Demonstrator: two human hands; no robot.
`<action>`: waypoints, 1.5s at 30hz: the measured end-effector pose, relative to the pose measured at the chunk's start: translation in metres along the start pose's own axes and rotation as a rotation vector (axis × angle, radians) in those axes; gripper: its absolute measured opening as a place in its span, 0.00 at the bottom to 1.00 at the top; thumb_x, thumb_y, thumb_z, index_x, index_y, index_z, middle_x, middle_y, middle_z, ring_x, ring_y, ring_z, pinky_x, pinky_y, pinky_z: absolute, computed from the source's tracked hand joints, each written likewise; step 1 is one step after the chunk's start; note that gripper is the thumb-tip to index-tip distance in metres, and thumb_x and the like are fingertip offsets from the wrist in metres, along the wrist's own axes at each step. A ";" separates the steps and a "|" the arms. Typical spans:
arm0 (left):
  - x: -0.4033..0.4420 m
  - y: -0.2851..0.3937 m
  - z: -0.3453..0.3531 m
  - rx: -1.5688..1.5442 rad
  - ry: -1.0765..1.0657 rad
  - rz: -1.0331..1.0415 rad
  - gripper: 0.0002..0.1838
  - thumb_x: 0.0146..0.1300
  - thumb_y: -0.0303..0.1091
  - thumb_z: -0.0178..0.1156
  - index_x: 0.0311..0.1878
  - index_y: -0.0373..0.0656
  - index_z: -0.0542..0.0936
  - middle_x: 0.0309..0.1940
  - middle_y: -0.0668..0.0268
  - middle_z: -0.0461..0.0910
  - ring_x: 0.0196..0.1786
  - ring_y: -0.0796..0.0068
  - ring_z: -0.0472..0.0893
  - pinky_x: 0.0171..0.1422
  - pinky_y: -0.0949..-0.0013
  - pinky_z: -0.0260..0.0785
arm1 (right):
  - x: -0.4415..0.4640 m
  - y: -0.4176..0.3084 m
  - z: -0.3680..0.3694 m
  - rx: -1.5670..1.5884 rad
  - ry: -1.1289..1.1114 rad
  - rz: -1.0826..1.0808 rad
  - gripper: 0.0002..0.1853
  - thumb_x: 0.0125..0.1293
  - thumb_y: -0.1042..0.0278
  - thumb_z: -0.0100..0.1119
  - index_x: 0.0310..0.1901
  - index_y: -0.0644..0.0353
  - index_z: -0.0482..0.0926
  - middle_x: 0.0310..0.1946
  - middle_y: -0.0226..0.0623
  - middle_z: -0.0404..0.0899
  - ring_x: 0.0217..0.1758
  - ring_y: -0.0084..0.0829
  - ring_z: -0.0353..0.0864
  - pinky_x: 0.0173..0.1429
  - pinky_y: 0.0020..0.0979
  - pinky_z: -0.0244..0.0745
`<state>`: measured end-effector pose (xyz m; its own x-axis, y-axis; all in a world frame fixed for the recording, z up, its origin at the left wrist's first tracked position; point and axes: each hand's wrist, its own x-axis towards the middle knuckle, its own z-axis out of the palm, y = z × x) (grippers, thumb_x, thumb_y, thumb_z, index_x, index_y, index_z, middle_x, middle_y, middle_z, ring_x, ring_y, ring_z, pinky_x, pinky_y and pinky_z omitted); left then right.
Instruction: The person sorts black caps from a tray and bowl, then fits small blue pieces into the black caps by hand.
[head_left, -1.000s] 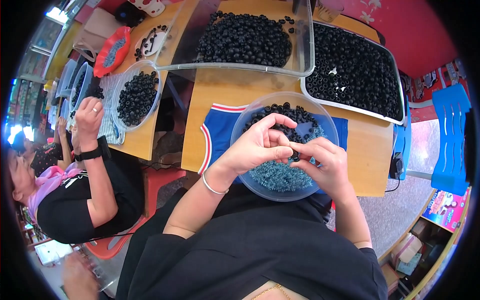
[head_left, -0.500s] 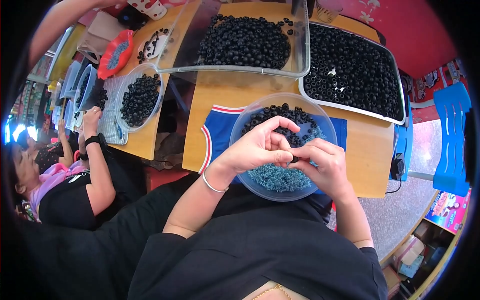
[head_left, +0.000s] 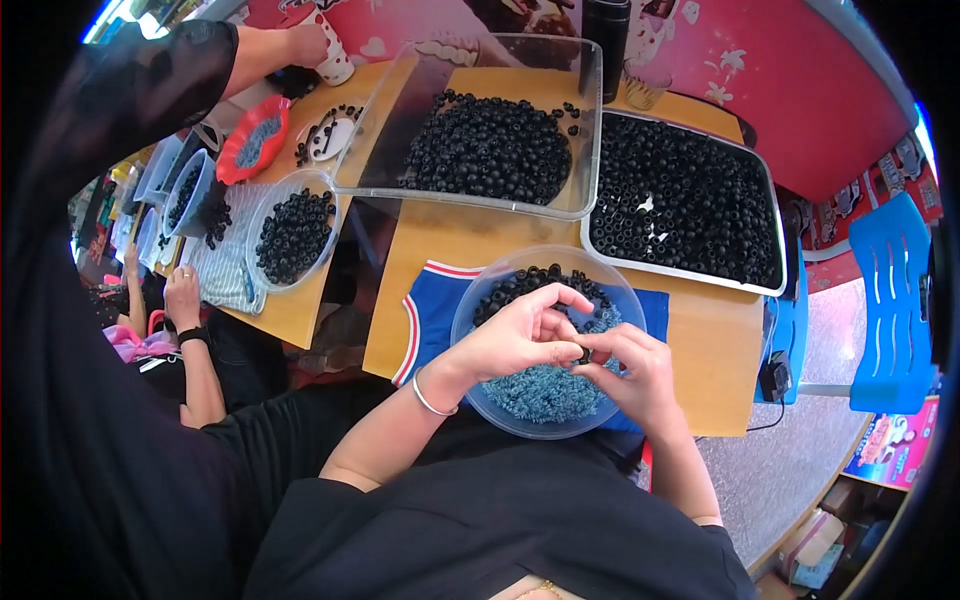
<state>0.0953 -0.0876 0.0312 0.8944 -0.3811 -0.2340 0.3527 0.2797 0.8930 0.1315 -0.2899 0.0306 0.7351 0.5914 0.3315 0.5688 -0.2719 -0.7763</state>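
Observation:
Over a round clear tub point(head_left: 465, 385), my left hand point(head_left: 515, 335) and my right hand point(head_left: 635, 375) meet at the fingertips. Pinched between them is a small black bead point(head_left: 583, 355), mostly covered by the fingers. My left index finger arches above it, while thumb and lower fingers close in. On my right hand, thumb and forefinger press together at the bead. Black beads point(head_left: 545, 283) fill the tub's far side, and small blue-grey pieces point(head_left: 545, 395) are heaped on its near side. A blue cloth point(head_left: 435, 310) with red and white edging lies under the tub.
Behind stand a clear bin point(head_left: 480, 200) and a white tray point(head_left: 690, 275), both holding black beads. To the left are another bead tub point(head_left: 258, 225), a red dish point(head_left: 275, 145), and co-workers' arms. A blue chair point(head_left: 890, 300) stands right; a dark bottle point(head_left: 605, 50) is at the back.
The view has shifted, so the table appears lower. A person's dark sleeve has come into view at upper left, its hand at a dotted cup. My hands stay together at the bead.

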 end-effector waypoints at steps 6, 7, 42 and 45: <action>0.004 0.024 -0.003 0.094 0.097 0.155 0.11 0.64 0.24 0.61 0.50 0.39 0.76 0.38 0.70 0.79 0.41 0.84 0.78 0.47 0.78 0.72 | -0.013 0.025 -0.022 0.131 0.255 0.115 0.14 0.53 0.80 0.69 0.43 0.59 0.84 0.31 0.32 0.80 0.28 0.19 0.76 0.30 0.22 0.71; 0.003 0.029 -0.007 0.103 0.125 0.184 0.10 0.65 0.25 0.60 0.49 0.39 0.76 0.37 0.70 0.79 0.40 0.84 0.78 0.46 0.79 0.72 | -0.018 0.039 -0.026 0.107 0.320 0.101 0.13 0.55 0.82 0.67 0.43 0.60 0.84 0.31 0.32 0.79 0.28 0.18 0.75 0.31 0.21 0.70; -0.007 0.104 -0.068 0.326 0.442 0.550 0.14 0.62 0.23 0.63 0.51 0.35 0.79 0.42 0.61 0.83 0.38 0.80 0.81 0.46 0.79 0.73 | -0.004 0.034 -0.004 0.004 0.230 0.018 0.04 0.57 0.77 0.66 0.28 0.64 0.80 0.25 0.34 0.78 0.24 0.24 0.75 0.27 0.24 0.68; -0.009 0.102 -0.071 0.449 0.496 0.603 0.13 0.62 0.23 0.63 0.50 0.34 0.80 0.41 0.60 0.84 0.38 0.79 0.83 0.45 0.78 0.75 | 0.001 0.026 0.003 0.017 0.126 0.065 0.04 0.57 0.76 0.67 0.28 0.64 0.80 0.25 0.34 0.78 0.25 0.25 0.76 0.28 0.25 0.71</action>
<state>0.1426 0.0064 0.0969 0.9454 0.1719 0.2767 -0.2625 -0.1009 0.9596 0.1459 -0.2942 0.0091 0.8115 0.4723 0.3441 0.5126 -0.2928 -0.8072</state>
